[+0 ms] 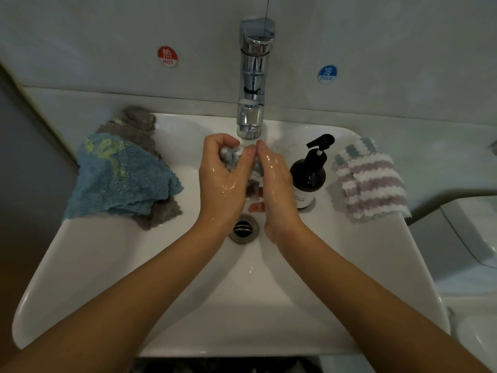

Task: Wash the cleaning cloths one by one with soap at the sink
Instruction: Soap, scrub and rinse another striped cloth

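We count four cleaning cloths: one blue cloth and one grey cloth on the sink's left rim, one pink-striped cloth on the right rim, one bunched cloth between two hands, left hand and right hand. One soap bottle, one tap, one sink, one drain, two temperature stickers: one red, one blue.
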`<act>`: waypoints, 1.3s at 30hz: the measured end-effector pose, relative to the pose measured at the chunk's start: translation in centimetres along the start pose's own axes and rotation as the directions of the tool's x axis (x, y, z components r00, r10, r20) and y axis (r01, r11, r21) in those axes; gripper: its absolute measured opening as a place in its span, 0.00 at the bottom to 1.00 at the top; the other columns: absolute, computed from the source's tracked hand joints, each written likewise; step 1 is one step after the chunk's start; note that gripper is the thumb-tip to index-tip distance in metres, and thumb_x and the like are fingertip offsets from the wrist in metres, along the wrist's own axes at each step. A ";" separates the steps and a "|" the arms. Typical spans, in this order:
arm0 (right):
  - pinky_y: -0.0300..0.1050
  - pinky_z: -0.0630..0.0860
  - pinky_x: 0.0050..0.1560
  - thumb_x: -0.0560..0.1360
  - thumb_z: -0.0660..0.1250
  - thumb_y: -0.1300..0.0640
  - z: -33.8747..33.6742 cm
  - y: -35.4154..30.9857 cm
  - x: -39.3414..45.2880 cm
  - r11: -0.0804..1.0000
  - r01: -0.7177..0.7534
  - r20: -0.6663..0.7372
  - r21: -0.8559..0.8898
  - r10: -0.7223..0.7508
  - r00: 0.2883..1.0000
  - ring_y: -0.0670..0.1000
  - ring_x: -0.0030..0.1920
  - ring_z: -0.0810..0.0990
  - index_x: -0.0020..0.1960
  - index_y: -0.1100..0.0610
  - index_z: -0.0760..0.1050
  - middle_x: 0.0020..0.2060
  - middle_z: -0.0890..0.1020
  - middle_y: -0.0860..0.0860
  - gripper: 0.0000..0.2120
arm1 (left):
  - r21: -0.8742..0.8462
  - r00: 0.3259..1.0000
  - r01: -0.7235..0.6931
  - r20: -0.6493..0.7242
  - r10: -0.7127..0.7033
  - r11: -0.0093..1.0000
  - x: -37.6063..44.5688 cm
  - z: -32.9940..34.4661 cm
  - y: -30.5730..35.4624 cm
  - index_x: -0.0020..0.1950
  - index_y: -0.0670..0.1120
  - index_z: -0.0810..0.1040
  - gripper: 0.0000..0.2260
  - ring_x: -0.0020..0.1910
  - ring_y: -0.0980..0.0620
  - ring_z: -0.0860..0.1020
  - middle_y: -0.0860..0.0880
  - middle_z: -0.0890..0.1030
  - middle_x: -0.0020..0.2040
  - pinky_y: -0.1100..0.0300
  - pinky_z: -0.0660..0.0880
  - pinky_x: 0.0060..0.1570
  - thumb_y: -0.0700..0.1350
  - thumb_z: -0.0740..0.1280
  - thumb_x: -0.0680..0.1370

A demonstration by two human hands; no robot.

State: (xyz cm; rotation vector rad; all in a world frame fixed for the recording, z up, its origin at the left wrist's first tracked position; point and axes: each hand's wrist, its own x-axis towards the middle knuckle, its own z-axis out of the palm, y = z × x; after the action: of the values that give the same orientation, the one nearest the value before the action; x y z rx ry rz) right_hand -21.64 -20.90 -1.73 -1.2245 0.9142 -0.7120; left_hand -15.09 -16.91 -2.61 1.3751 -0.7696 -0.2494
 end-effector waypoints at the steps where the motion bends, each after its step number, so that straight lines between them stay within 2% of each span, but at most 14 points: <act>1: 0.40 0.76 0.33 0.80 0.58 0.39 0.0 -0.1 0.1 1.000 0.016 -0.016 0.012 -0.016 1.000 0.43 0.34 0.81 0.54 0.45 0.73 0.42 0.81 0.45 0.12 | -0.010 1.000 0.008 0.013 -0.008 1.000 0.0 0.0 0.0 0.54 0.44 0.69 0.11 0.44 0.66 0.77 0.53 0.75 0.47 0.71 0.75 0.42 0.40 0.69 0.78; 3: 0.38 0.74 0.31 0.81 0.58 0.43 -0.1 -0.1 0.3 0.997 0.067 -0.050 0.032 -0.065 0.997 0.45 0.38 0.80 0.55 0.47 0.73 0.44 0.81 0.48 0.10 | -0.042 0.999 0.044 0.024 -0.043 0.998 0.1 0.0 0.1 0.57 0.44 0.68 0.14 0.46 0.68 0.76 0.53 0.73 0.50 0.72 0.75 0.44 0.39 0.70 0.76; 7: 0.36 0.72 0.31 0.81 0.61 0.52 0.1 0.1 0.6 0.986 0.147 -0.119 0.081 -0.137 0.983 0.43 0.38 0.78 0.47 0.50 0.72 0.40 0.79 0.47 0.06 | -0.089 0.984 0.174 0.047 -0.171 0.981 0.0 0.2 0.1 0.61 0.49 0.66 0.17 0.48 0.66 0.77 0.55 0.72 0.54 0.70 0.76 0.45 0.44 0.69 0.77; 10: 0.37 0.74 0.35 0.81 0.61 0.59 0.4 0.5 0.4 0.964 0.264 -0.146 -0.007 -0.263 0.954 0.40 0.36 0.79 0.44 0.50 0.70 0.38 0.77 0.47 0.08 | -0.037 0.938 0.330 0.130 -0.323 0.943 -0.1 0.4 0.2 0.61 0.50 0.67 0.12 0.43 0.65 0.79 0.54 0.76 0.51 0.70 0.76 0.37 0.55 0.59 0.81; 13: 0.33 0.76 0.38 0.81 0.61 0.62 0.0 0.4 0.3 0.919 0.384 -0.132 -0.087 -0.393 0.910 0.37 0.39 0.79 0.48 0.51 0.69 0.41 0.77 0.46 0.07 | 0.080 0.881 0.423 0.196 -0.430 0.903 0.2 0.4 0.3 0.60 0.50 0.70 0.18 0.41 0.59 0.80 0.52 0.80 0.48 0.60 0.80 0.37 0.61 0.53 0.81; 18: 0.31 0.74 0.40 0.76 0.61 0.70 -0.6 0.0 0.5 0.894 0.429 -0.090 -0.125 -0.441 0.893 0.39 0.44 0.78 0.52 0.55 0.72 0.47 0.77 0.51 0.11 | 0.051 0.926 0.337 0.163 -0.341 0.940 0.9 -0.2 0.5 0.57 0.49 0.70 0.05 0.49 0.52 0.80 0.48 0.79 0.52 0.59 0.78 0.36 0.46 0.59 0.82; 22: 0.41 0.78 0.43 0.70 0.61 0.59 -0.1 0.5 0.5 0.900 0.396 -0.116 -0.180 -0.419 0.900 0.53 0.49 0.79 0.47 0.48 0.73 0.48 0.78 0.55 0.08 | 0.000 0.939 0.305 0.165 -0.301 0.952 0.7 -0.4 0.3 0.56 0.50 0.71 0.09 0.42 0.59 0.80 0.51 0.78 0.48 0.62 0.79 0.38 0.37 0.59 0.80; 24: 0.48 0.79 0.45 0.70 0.61 0.52 0.2 0.6 0.5 0.902 0.383 -0.130 -0.199 -0.411 0.902 0.55 0.49 0.79 0.45 0.47 0.72 0.46 0.79 0.55 0.04 | 0.051 0.951 0.230 0.198 -0.236 0.972 0.3 -0.3 0.1 0.57 0.52 0.70 0.08 0.43 0.60 0.80 0.53 0.78 0.48 0.62 0.78 0.39 0.40 0.58 0.81; 26: 0.46 0.77 0.42 0.74 0.63 0.49 0.2 0.7 0.8 0.907 0.374 -0.144 -0.194 -0.404 0.903 0.51 0.44 0.80 0.43 0.48 0.71 0.41 0.79 0.50 0.04 | 0.146 0.961 0.104 0.242 -0.138 0.984 -0.3 0.0 -0.2 0.58 0.52 0.70 0.07 0.46 0.57 0.80 0.53 0.79 0.49 0.57 0.78 0.43 0.49 0.57 0.81; 28: 0.39 0.73 0.38 0.80 0.62 0.51 0.0 0.8 0.9 0.914 0.369 -0.159 -0.168 -0.394 0.905 0.43 0.36 0.76 0.40 0.51 0.71 0.32 0.77 0.41 0.10 | 0.266 0.961 0.005 0.266 -0.079 0.964 -0.7 0.3 -0.6 0.57 0.51 0.71 0.14 0.43 0.57 0.80 0.53 0.80 0.46 0.56 0.77 0.42 0.57 0.53 0.79; 31: 0.39 0.69 0.34 0.83 0.57 0.54 -0.1 0.7 0.8 0.915 0.388 -0.189 -0.111 -0.403 0.896 0.41 0.29 0.70 0.33 0.51 0.67 0.24 0.71 0.40 0.19 | 0.411 0.965 -0.062 0.257 -0.051 0.910 -0.6 0.4 -0.9 0.50 0.47 0.74 0.26 0.37 0.55 0.78 0.53 0.79 0.39 0.55 0.74 0.36 0.65 0.46 0.77; 34: 0.39 0.67 0.31 0.84 0.57 0.53 0.4 0.5 0.5 0.916 0.392 -0.206 -0.091 -0.402 0.892 0.42 0.26 0.68 0.30 0.53 0.67 0.21 0.69 0.42 0.23 | 0.377 0.973 -0.111 0.228 0.024 0.920 -0.5 0.3 -1.2 0.44 0.43 0.78 0.31 0.31 0.52 0.78 0.49 0.79 0.32 0.52 0.74 0.33 0.65 0.47 0.76; 37: 0.39 0.66 0.28 0.84 0.57 0.53 0.6 0.5 0.3 0.923 0.377 -0.211 -0.076 -0.385 0.899 0.42 0.25 0.68 0.28 0.53 0.67 0.20 0.68 0.42 0.24 | 0.288 0.977 -0.146 0.190 0.093 0.946 -0.5 0.2 -1.6 0.38 0.40 0.80 0.28 0.28 0.48 0.77 0.46 0.79 0.29 0.48 0.74 0.31 0.61 0.52 0.78; 39: 0.38 0.66 0.27 0.84 0.57 0.54 0.6 0.6 0.3 0.929 0.362 -0.217 -0.071 -0.369 0.904 0.42 0.24 0.68 0.27 0.53 0.66 0.19 0.69 0.42 0.25 | 0.248 0.982 -0.140 0.160 0.102 0.958 -0.6 0.4 -1.6 0.33 0.40 0.78 0.26 0.25 0.49 0.75 0.47 0.76 0.25 0.51 0.72 0.27 0.58 0.56 0.79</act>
State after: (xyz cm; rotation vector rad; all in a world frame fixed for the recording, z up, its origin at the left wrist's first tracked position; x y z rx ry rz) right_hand -20.99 -20.79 -2.37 -1.3773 0.8904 -1.1626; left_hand -15.36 -17.16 -4.34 1.5607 -1.0336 -0.1572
